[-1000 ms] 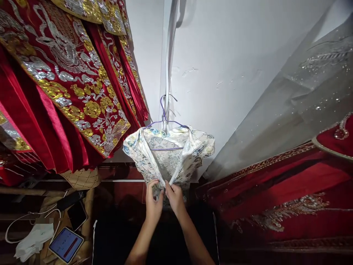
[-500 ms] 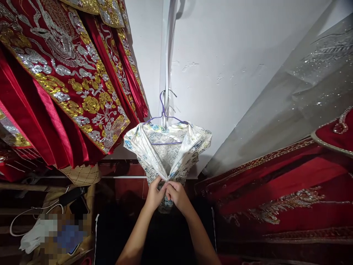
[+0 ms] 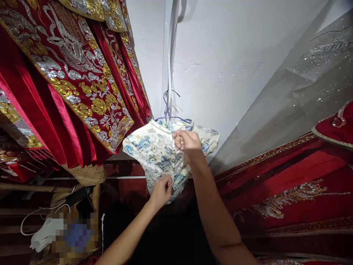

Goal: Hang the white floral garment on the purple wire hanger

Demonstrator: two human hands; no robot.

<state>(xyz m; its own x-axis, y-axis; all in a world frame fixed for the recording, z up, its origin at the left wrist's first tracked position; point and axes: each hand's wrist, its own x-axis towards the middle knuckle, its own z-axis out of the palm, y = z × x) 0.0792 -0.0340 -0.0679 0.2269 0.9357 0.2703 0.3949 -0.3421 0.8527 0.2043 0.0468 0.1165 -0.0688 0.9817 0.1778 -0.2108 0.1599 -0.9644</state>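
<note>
A white floral dress (image 3: 154, 151) with blue flowers and short sleeves hangs on a purple hanger (image 3: 166, 106). Its front is drawn together along a middle seam that looks like a zipper. Low on that seam, my left hand (image 3: 162, 189) is closed, pinching the cloth. Just under the collar, my right hand (image 3: 189, 140) is closed at the top of the zipper; the pull itself is hidden by the fingers. The lower part of the dress drops out of sight behind my left hand.
Red robes with gold and silver sequins (image 3: 99, 106) hang close on the left. A white wall (image 3: 215, 48) stands behind. To the right are a sheer glittery cloth (image 3: 275, 106) and red beaded garments (image 3: 289, 184). A wooden stand (image 3: 95, 198) with a cable is at lower left.
My right hand has moved up from beside the left hand to the collar. The dress front, open in a V before, is now closed. My left hand stays low on it.
</note>
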